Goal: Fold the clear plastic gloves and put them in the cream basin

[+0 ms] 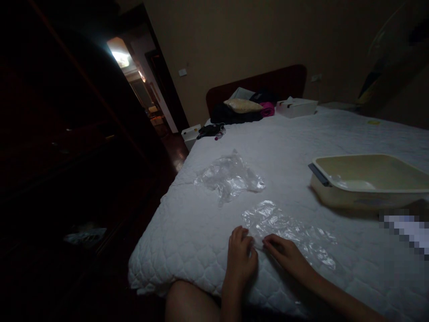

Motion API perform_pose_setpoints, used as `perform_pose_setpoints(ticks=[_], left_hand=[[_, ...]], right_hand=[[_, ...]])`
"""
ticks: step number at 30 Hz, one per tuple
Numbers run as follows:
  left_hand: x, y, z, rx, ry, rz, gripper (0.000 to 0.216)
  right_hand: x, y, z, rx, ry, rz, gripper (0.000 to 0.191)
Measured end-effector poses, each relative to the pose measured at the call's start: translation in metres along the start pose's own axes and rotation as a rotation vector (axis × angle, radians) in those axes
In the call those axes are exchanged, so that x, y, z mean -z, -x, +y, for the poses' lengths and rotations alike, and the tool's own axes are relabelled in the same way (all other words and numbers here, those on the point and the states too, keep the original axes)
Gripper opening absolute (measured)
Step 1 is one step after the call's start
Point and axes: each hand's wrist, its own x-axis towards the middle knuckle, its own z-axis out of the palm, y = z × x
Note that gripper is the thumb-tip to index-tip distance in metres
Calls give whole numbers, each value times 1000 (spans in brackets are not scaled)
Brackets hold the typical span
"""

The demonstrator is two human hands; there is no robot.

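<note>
A clear, crinkled plastic bag (291,230) lies spread on the white quilted bed, its near left end between my two hands. My left hand (241,252) is curled at that end, thumb and forefinger closed on the film. From the right, my right hand (288,256) pinches the bag's edge between thumb and forefinger, just a short gap from the left hand. Beyond them a second clear plastic bag (231,176) lies crumpled and flat, touched by neither hand.
A cream plastic bin (365,197) with a grey latch stands on the quilt (187,241) at right. Clothes and a pillow (243,106), a white box (296,107) and a small bottle (220,133) are farther back. The bed's left edge drops to a dark floor.
</note>
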Motion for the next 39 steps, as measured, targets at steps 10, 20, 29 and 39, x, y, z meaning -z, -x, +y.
perform_pose_setpoints(ticks=[10, 20, 29, 39], left_hand=[[-9, -4, 5, 60, -87, 40, 9], [-20, -14, 11, 135, -121, 107, 10], [-17, -11, 14, 80, -198, 176, 21], [-12, -7, 25, -41, -244, 28, 6]], right_hand=[[7, -5, 6, -68, 32, 58, 29], [10, -13, 21, -50, 262, 54, 24], [19, -21, 12, -20, 426, 76, 16], [37, -7, 16, 18, 388, 17, 27]])
